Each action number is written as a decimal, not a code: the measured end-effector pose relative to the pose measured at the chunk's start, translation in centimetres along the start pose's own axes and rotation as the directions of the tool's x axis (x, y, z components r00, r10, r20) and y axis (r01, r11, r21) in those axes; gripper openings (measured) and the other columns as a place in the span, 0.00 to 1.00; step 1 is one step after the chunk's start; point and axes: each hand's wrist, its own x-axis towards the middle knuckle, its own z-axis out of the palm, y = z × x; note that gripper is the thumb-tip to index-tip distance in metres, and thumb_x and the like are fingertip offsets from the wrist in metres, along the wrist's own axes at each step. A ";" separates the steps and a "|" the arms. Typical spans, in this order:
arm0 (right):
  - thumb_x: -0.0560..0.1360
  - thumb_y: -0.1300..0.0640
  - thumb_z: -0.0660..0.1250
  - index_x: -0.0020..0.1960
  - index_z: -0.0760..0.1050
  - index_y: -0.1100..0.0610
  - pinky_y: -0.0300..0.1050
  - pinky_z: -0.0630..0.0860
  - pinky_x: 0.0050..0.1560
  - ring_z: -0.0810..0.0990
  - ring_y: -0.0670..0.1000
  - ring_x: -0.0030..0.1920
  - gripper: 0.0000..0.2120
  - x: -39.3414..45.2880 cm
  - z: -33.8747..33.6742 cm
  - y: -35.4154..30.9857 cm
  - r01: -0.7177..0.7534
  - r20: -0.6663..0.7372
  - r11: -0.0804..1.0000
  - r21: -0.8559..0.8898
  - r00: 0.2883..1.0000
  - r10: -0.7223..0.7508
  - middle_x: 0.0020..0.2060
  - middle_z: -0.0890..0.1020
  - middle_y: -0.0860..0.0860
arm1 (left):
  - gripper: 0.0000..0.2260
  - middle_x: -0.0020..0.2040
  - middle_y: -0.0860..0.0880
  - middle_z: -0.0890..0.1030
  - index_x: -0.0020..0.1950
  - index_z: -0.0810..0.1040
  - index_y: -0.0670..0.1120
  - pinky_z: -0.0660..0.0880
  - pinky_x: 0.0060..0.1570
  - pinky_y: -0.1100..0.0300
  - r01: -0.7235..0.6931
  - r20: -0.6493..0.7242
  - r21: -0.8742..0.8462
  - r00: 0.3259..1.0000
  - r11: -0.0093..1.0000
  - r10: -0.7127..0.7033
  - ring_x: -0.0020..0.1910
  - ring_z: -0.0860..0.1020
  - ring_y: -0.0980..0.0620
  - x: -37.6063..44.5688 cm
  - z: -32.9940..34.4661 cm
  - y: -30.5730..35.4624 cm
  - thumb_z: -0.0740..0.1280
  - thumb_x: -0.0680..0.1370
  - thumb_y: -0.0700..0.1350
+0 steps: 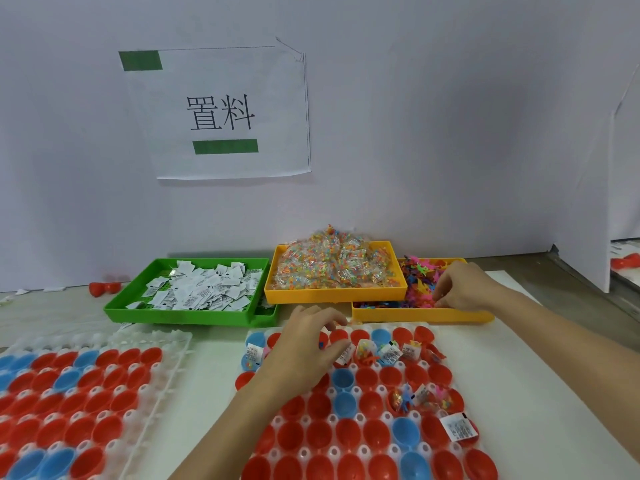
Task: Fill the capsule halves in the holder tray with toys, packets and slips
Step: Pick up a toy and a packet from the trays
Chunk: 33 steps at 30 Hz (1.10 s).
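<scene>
A clear holder tray (491,441) in front of me carries red and blue capsule halves (367,377). Several halves in its far rows hold white slips (391,355), packets and small toys. My left hand (308,344) hovers over the tray's far left rows with curled fingers; a small blue piece shows at its fingertips. My right hand (460,289) reaches into the yellow tray of colourful plastic toys (420,292) with its fingers curled among them. What it pinches is hidden.
A green tray of white slips (194,315) sits at the back left. A yellow tray heaped with clear packets (334,294) stands in the middle back. A second holder tray of capsule halves (166,372) lies at my left. A paper sign hangs on the wall.
</scene>
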 end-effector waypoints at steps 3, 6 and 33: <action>0.73 0.60 0.76 0.45 0.85 0.56 0.41 0.74 0.49 0.79 0.49 0.50 0.02 0.2 0.2 -0.2 0.005 -0.001 1.000 -0.014 1.000 -0.005 0.48 0.84 0.52 | 0.09 0.52 0.61 0.75 0.58 0.76 0.57 0.63 0.53 0.74 -0.005 -0.061 -0.020 0.998 1.000 0.003 0.56 0.68 0.61 -0.3 -0.4 0.2 0.68 0.78 0.53; 0.73 0.59 0.76 0.49 0.84 0.56 0.42 0.74 0.50 0.79 0.51 0.55 0.05 0.3 0.5 0.0 0.027 -0.013 0.999 -0.024 1.000 -0.027 0.54 0.82 0.53 | 0.08 0.53 0.60 0.76 0.57 0.77 0.57 0.64 0.55 0.72 -0.019 -0.117 -0.067 0.993 0.998 0.012 0.57 0.70 0.61 -0.6 -1.1 0.5 0.68 0.78 0.52; 0.77 0.60 0.72 0.45 0.86 0.55 0.41 0.71 0.47 0.75 0.42 0.41 0.04 0.1 2.5 -0.2 0.083 -0.342 0.970 0.228 0.940 0.000 0.44 0.85 0.50 | 0.13 0.47 0.45 0.82 0.49 0.80 0.45 0.76 0.44 0.55 0.148 -0.443 -0.728 0.644 0.669 -0.624 0.47 0.80 0.50 -7.9 -2.3 -10.4 0.58 0.82 0.34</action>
